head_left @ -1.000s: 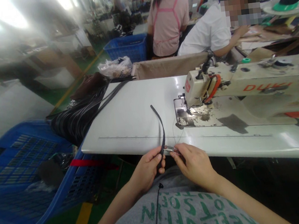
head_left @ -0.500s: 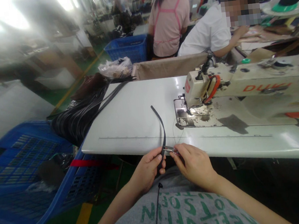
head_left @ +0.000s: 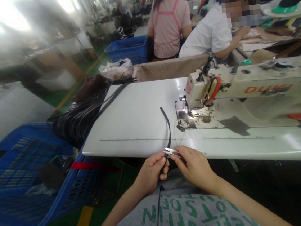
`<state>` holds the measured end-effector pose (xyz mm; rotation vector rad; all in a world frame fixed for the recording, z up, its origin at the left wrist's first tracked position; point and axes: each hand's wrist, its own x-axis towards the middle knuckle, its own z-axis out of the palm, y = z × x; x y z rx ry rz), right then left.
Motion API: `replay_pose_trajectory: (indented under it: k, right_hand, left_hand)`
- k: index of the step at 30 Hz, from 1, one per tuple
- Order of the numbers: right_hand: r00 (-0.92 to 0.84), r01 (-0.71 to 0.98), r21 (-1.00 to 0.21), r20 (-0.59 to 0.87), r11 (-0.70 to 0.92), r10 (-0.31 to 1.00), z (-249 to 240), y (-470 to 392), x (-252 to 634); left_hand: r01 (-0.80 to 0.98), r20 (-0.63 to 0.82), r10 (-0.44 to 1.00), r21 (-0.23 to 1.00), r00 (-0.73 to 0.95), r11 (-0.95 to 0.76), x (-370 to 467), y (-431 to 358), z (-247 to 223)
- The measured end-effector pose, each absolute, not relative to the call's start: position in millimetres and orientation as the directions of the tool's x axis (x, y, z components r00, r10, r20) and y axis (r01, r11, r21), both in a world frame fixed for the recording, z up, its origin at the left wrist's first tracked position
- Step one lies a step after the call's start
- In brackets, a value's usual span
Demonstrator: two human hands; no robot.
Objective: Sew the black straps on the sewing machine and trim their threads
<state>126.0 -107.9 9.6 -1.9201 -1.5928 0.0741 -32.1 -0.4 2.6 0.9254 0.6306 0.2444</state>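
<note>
A narrow black strap point(head_left: 168, 127) curves up over the front edge of the white sewing table point(head_left: 129, 115). My left hand point(head_left: 157, 168) pinches it just below that edge. Between the fingers of my right hand point(head_left: 195, 162) is a pair of thread snips point(head_left: 172, 151), their two silver blades spread apart at the strap beside my left fingertips. Part of the snips' handle is hidden by my right fingers. To the right of the strap, a thin loose thread lies on the table near the sewing machine point(head_left: 218, 87).
Many black straps point(head_left: 73, 125) hang in a bundle over the table's left edge. At the left stands a blue plastic basket point(head_left: 64, 195) with a red band tied on it. Two people sit at work beyond a cloth-lined bin point(head_left: 172, 68), near another blue basket point(head_left: 127, 50).
The snips' blades have opened, and their tips now show brightly. The strap's free end has swung a little to the right, and my left hand has shifted slightly right.
</note>
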Motion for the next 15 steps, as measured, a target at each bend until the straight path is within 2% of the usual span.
replay_pose_trajectory:
  k: [6, 15]
  right_hand:
    - [0.266, 0.916, -0.385, 0.364, -0.116, 0.892, 10.6, -111.4, 126.8]
    - [0.221, 0.947, -0.308, 0.429, -0.088, 0.876, 11.2, -111.7, 125.2]
  left_hand:
    - [0.022, -0.419, 0.51, 0.788, 0.751, 0.615, -31.3, 0.1, 12.7]
    - [0.014, -0.405, 0.504, 0.789, 0.763, 0.614, -30.7, -1.0, 10.8]
